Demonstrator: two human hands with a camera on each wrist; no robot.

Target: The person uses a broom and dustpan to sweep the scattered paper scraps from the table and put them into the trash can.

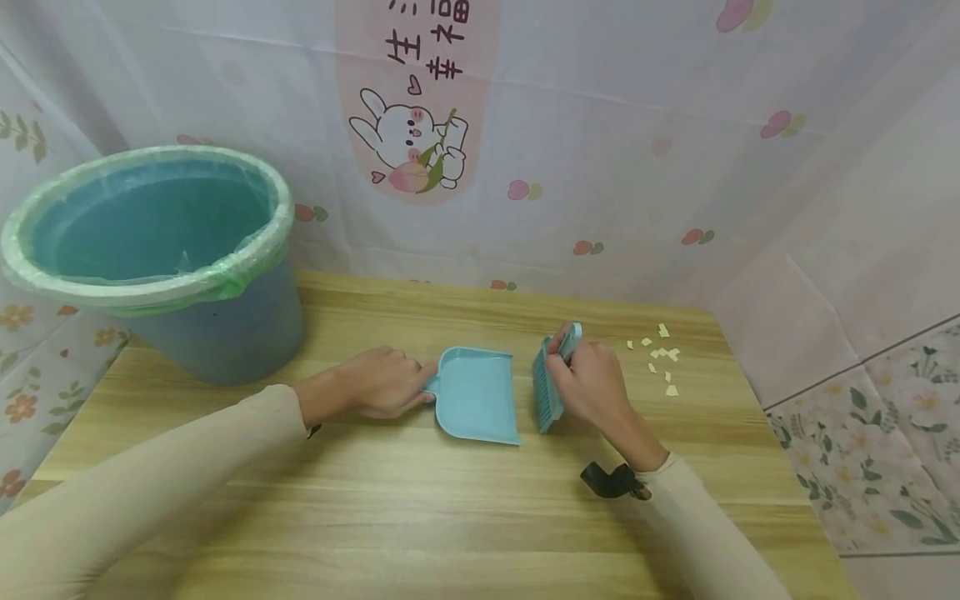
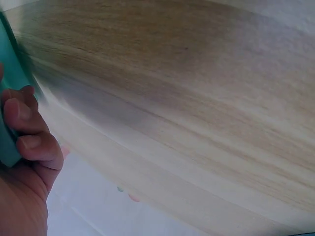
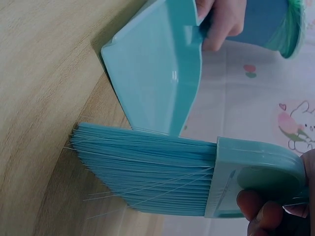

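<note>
A light-blue dustpan lies on the wooden table with its wide mouth facing right. My left hand grips its short handle; in the left wrist view the fingers curl round the blue-green plastic. Just right of the pan's mouth, my right hand holds a small hand brush of the same blue, bristles down. The right wrist view shows the brush's long bristles with their tips at the tabletop, close to the dustpan. Several pale-yellow scraps lie scattered right of the right hand.
A large blue bin lined with a clear bag stands at the table's back left. Behind the wooden table hangs a white printed curtain with a rabbit picture. A tiled wall borders the right side.
</note>
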